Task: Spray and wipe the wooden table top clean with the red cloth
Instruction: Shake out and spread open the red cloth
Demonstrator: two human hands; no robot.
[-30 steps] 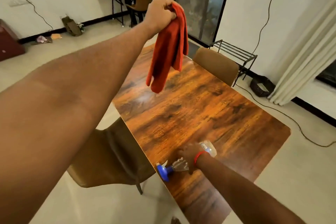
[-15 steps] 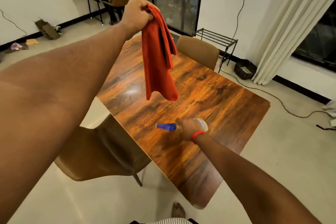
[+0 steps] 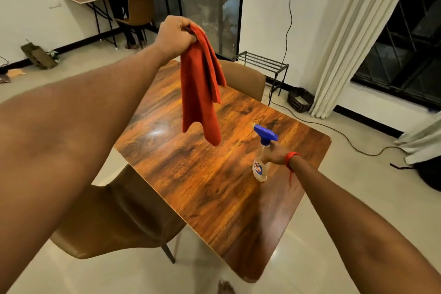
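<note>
While your left hand (image 3: 177, 36) pinches the red cloth (image 3: 200, 93) aloft, your right hand (image 3: 274, 154) grips the spray bottle (image 3: 261, 164) (upright): mist could overshoot the wooden table top (image 3: 214, 174).

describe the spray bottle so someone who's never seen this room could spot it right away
Start at the long wooden table in the middle of the room. Near its right edge, the right hand, with a red thread on the wrist, grips an upright spray bottle. It is the only clear bottle in view, with a bright blue trigger head and a small label, unlike the red cloth hanging from the left hand.
</note>
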